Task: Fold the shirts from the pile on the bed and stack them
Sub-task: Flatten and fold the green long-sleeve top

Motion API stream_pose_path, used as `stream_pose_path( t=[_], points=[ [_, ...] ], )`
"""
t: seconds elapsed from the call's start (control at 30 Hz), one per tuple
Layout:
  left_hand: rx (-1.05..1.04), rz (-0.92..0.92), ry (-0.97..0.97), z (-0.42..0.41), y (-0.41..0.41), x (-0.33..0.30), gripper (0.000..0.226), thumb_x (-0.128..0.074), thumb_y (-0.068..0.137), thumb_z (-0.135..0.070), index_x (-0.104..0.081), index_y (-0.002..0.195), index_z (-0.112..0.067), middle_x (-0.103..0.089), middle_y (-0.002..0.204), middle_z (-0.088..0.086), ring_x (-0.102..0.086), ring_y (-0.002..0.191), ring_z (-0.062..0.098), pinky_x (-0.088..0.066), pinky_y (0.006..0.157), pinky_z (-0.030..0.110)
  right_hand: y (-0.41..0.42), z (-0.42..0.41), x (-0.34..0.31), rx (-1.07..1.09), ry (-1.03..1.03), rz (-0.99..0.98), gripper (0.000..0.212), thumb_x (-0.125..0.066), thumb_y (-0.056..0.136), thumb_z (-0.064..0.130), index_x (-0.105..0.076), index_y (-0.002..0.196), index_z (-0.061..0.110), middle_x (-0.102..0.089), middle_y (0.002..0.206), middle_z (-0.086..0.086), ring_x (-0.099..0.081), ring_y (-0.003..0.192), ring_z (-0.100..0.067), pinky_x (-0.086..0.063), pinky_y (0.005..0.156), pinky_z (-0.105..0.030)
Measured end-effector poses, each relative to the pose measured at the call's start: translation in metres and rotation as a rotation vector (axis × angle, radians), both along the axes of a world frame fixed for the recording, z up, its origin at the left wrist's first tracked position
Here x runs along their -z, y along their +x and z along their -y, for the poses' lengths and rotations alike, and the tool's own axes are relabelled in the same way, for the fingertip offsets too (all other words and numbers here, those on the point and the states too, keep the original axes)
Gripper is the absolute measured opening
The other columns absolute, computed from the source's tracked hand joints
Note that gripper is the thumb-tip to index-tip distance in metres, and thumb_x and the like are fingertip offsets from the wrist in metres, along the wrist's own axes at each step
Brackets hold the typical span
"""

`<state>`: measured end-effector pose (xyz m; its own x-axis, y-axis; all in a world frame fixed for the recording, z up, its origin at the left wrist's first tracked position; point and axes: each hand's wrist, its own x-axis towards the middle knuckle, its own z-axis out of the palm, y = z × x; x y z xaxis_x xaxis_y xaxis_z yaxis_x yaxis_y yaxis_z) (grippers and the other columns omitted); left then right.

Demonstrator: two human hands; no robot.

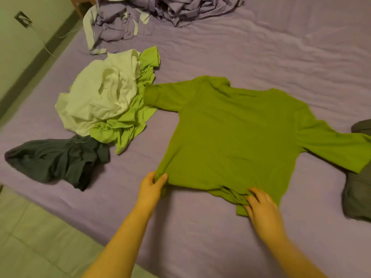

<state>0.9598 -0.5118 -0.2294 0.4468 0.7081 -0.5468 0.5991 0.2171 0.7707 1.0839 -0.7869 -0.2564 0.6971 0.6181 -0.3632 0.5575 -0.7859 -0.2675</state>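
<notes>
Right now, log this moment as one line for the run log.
step: spreading green shirt flat on bed | left hand: pinching hem corner | right hand: gripping bunched hem | pile: unfolded

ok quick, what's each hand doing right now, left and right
Left hand: pinches the hem corner of the green shirt.
Right hand: fingers curled into the bunched hem of the same shirt, gripping it.

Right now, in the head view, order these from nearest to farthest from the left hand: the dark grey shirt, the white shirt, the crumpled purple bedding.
From the left hand, which pinches the spread green shirt's hem:
1. Dark grey shirt, on the bed to its left.
2. White shirt, atop the pile, farther up-left.
3. Crumpled purple bedding, at the bed's far end.
</notes>
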Motion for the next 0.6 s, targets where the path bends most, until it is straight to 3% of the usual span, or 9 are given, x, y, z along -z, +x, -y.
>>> stream_pose_path(
  t=[0.13,0.2,0.27,0.3,0.4,0.43,0.5,0.57,0.6],
  points=[
    [0.200,-0.043,0.290,0.006,-0.006,-0.012,0.034,-0.051,0.096,-0.013,-0.036,0.068,-0.022,-0.037,0.061,-0.003,-0.036,0.057,0.008,-0.029,0.047,0.017,-0.002,0.020,-0.009,0.007,0.193,0.022,0.038,-0.089,0.048,-0.003,-0.067,0.079,-0.002,-0.069,0.078,-0.021,-0.068,0.069,-0.040,-0.056,0.058,-0.046],
    [0.238,-0.075,0.352,0.006,-0.010,-0.017,0.025,-0.055,0.094,-0.018,-0.045,0.073,-0.021,-0.045,0.064,-0.002,-0.043,0.060,0.010,-0.032,0.051,0.018,-0.012,0.029,-0.012,0.079,0.259,0.038,0.033,-0.083,0.058,-0.008,-0.067,0.086,-0.004,-0.068,0.074,-0.022,-0.066,0.064,-0.041,-0.054,0.059,-0.046],
    [0.256,-0.152,0.286,0.001,-0.014,-0.021,0.011,-0.064,0.089,-0.022,-0.060,0.089,-0.012,-0.061,0.076,0.006,-0.055,0.071,0.020,-0.040,0.061,0.030,-0.020,0.038,-0.015,0.225,0.259,-0.010,0.029,-0.071,0.076,-0.006,-0.066,0.104,-0.005,-0.069,0.093,-0.027,-0.067,0.080,-0.042,-0.053,0.072,-0.045],
    [0.274,-0.198,0.230,-0.003,-0.017,-0.021,0.018,-0.067,0.087,-0.021,-0.063,0.096,-0.007,-0.064,0.084,0.011,-0.058,0.077,0.024,-0.042,0.065,0.033,-0.023,0.043,-0.016,0.274,0.235,-0.051,0.033,-0.064,0.084,-0.002,-0.062,0.117,-0.002,-0.067,0.107,-0.025,-0.065,0.092,-0.041,-0.051,0.080,-0.044],
    [0.377,-0.316,0.054,-0.014,-0.033,-0.016,0.021,-0.072,0.083,-0.021,-0.066,0.096,-0.006,-0.067,0.088,0.013,-0.059,0.076,0.020,-0.044,0.063,0.030,-0.032,0.063,-0.014,0.182,0.111,-0.117,0.056,-0.052,0.091,0.004,-0.038,0.142,0.020,-0.056,0.132,-0.011,-0.059,0.110,-0.033,-0.048,0.088,-0.038],
    [0.403,-0.352,0.022,-0.017,-0.039,-0.012,0.018,-0.072,0.082,-0.021,-0.066,0.092,-0.007,-0.067,0.086,0.012,-0.059,0.075,0.018,-0.043,0.060,0.029,-0.034,0.067,-0.016,0.108,0.098,-0.095,0.062,-0.056,0.086,0.002,-0.038,0.142,0.023,-0.058,0.131,-0.006,-0.062,0.107,-0.030,-0.050,0.083,-0.035],
    [0.402,-0.412,-0.010,-0.023,-0.050,-0.003,0.016,-0.073,0.082,-0.022,-0.064,0.084,-0.008,-0.065,0.081,0.010,-0.058,0.073,0.017,-0.041,0.059,0.028,-0.039,0.077,-0.013,-0.091,0.091,0.004,0.058,-0.066,0.067,-0.003,-0.063,0.122,0.014,-0.070,0.111,-0.005,-0.071,0.086,-0.024,-0.056,0.062,-0.027],
    [0.357,-0.457,-0.055,-0.027,-0.059,0.007,0.017,-0.072,0.083,-0.021,-0.064,0.080,-0.006,-0.063,0.077,0.009,-0.057,0.071,0.020,-0.041,0.059,0.028,-0.049,0.081,-0.015,-0.271,0.057,0.135,0.036,-0.052,0.065,0.010,-0.077,0.091,0.013,-0.074,0.089,-0.007,-0.073,0.072,-0.023,-0.055,0.052,-0.029],
    [0.337,-0.452,-0.091,-0.028,-0.062,0.011,0.017,-0.071,0.084,-0.019,-0.064,0.077,-0.006,-0.063,0.073,0.009,-0.056,0.066,0.020,-0.043,0.057,0.026,-0.055,0.084,-0.014,-0.321,0.066,0.187,0.040,-0.043,0.066,0.015,-0.078,0.084,0.015,-0.075,0.085,-0.007,-0.072,0.070,-0.023,-0.055,0.055,-0.029]
  ],
)
